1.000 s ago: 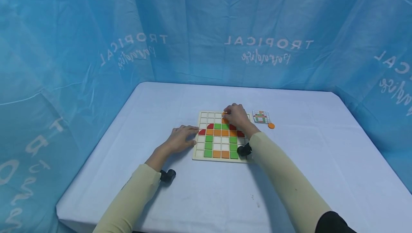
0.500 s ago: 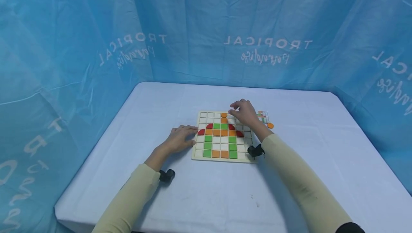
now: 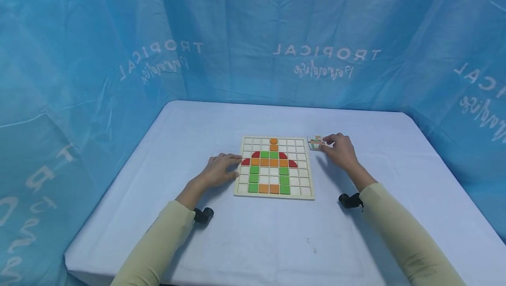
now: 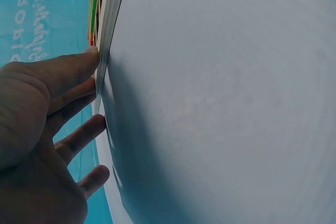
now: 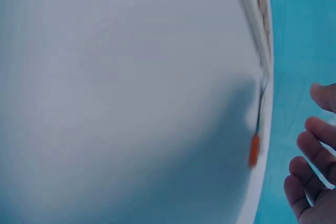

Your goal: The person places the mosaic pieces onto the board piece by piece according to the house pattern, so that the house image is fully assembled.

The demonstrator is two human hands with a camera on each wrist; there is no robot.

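A pale wooden grid board (image 3: 242, 193) lies mid-table, holding green, orange and red pieces, with an orange disc (image 3: 273, 141) in its top row. My left hand (image 3: 219, 170) touches the board's left edge with extended fingers; the left wrist view has the thumb and fingertips right at the side of the board (image 4: 108, 30). To the right of the board lies a small pattern card (image 3: 314, 143). Over the card's right side hovers my right hand (image 3: 343, 150), thumb and fingers apart. A loose orange disc (image 5: 254, 150) lies below the right hand (image 5: 317, 161); in the head view the hand hides it.
A white cloth covers the table (image 3: 261, 242). Blue printed sheeting (image 3: 245, 35) hangs behind and along the sides. Black wrist cameras sit on the left wrist (image 3: 203, 215) and the right wrist (image 3: 349, 200).
My right hand has let go of the orange disc in the board's top row and moved right, over the card and loose disc. The left hand stays at the board's edge.
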